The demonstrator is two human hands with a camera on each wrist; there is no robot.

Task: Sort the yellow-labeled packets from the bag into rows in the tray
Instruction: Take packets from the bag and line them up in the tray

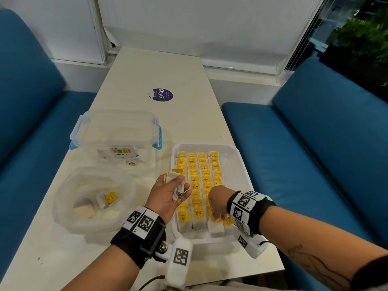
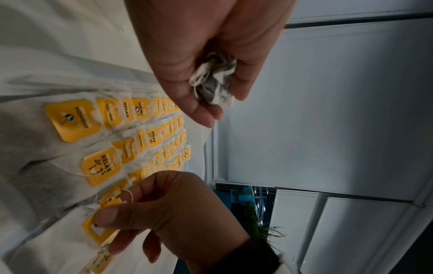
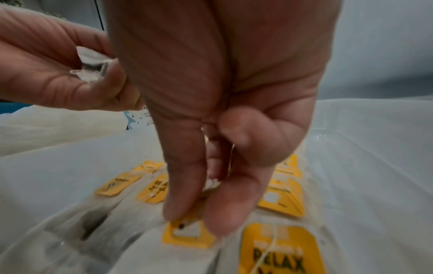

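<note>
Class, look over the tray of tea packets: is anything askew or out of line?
Yes. In the tray, the packet under the right hand juts past the near ends of its neighbours, so that row is uneven. The other rows look tidy.

We see a pale tabletop [image 1: 147, 76] between blue benches. On it lie a white tray [image 1: 241, 162] at the near right, a clear bag [image 1: 69, 198] at the near left, a clear box [image 1: 117, 131] with blue clips just behind the bag, and a purple sticker [image 1: 162, 94] farther back.
</note>
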